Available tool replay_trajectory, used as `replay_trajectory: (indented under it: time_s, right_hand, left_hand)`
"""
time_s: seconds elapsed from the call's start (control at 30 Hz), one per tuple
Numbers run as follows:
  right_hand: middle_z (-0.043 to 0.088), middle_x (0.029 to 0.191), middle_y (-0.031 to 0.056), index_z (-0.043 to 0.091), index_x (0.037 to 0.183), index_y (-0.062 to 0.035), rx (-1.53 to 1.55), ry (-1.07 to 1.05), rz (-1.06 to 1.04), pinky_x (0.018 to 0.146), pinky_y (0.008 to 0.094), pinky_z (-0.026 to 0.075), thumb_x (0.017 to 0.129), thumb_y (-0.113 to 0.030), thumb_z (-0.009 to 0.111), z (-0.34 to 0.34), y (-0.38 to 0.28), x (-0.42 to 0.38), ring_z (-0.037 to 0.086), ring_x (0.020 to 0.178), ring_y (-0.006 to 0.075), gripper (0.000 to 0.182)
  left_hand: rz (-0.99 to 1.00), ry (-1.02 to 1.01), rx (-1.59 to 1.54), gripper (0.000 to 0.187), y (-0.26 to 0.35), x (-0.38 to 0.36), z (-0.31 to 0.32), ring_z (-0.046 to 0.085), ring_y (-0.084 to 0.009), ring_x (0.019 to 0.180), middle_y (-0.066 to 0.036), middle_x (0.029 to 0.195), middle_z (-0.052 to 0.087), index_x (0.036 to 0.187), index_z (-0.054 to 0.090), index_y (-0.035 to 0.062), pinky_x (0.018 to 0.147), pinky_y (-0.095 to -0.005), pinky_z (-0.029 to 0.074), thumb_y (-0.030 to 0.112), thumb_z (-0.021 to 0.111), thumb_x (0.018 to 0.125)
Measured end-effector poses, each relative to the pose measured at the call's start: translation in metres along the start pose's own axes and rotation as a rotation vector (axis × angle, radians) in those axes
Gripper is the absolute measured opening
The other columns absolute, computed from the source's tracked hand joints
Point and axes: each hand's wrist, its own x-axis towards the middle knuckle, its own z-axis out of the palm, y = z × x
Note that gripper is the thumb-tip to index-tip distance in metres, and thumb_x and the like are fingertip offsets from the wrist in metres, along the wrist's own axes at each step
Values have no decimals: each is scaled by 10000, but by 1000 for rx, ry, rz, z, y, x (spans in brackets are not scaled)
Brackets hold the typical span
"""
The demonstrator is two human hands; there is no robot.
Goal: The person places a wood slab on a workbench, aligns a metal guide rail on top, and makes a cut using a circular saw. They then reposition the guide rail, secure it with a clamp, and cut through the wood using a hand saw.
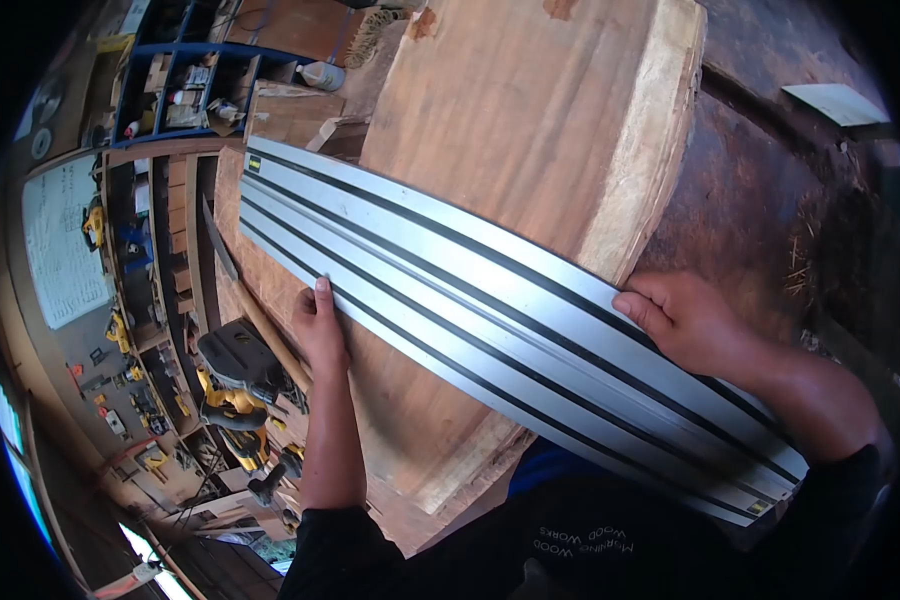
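Note:
A long silver saw guide rail [450, 270] with black strips lies slantwise across a thick wooden slab [510, 110] with a pale, rough live edge. My left hand [319, 322] grips the rail's near edge, its thumb on top and the other fingers mostly hidden. On the far edge, to the right, my right hand [675, 315] is closed round the rail with the thumb over the top face. The rail's right end reaches back beside my body, overlapping the slab's near end in this view.
Left of the slab are a yellow and black cordless power tool [235, 410] and a long wooden handle [270, 335]. Blue shelving [175, 50] with supplies stands at the back left, near a whiteboard [65, 240]. A white plastic bottle [322, 75] sits beyond the rail.

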Motion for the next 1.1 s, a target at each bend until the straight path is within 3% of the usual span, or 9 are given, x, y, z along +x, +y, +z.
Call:
replay_trajectory:
  time_s: [0.47, 1.1]
  right_hand:
    - [597, 799, 240, 589, 893, 10, 74, 7, -7, 681, 457, 452, 976, -292, 486, 7, 4, -2, 602, 774, 414, 330]
    - [587, 808, 233, 578, 880, 12, 67, 2, -54, 705, 467, 447, 979, -273, 468, 7, 7, -2, 594, 773, 399, 321]
  left_hand:
    - [44, -15, 27, 363, 0, 0, -1, 434, -84, 702, -3, 751, 545, 822, 594, -6, 657, -250, 390, 337, 606, 941]
    - [28, -25, -28, 365, -4, 2, -1, 485, -83, 735, -33, 807, 600, 890, 598, -29, 694, -244, 420, 331, 595, 948]
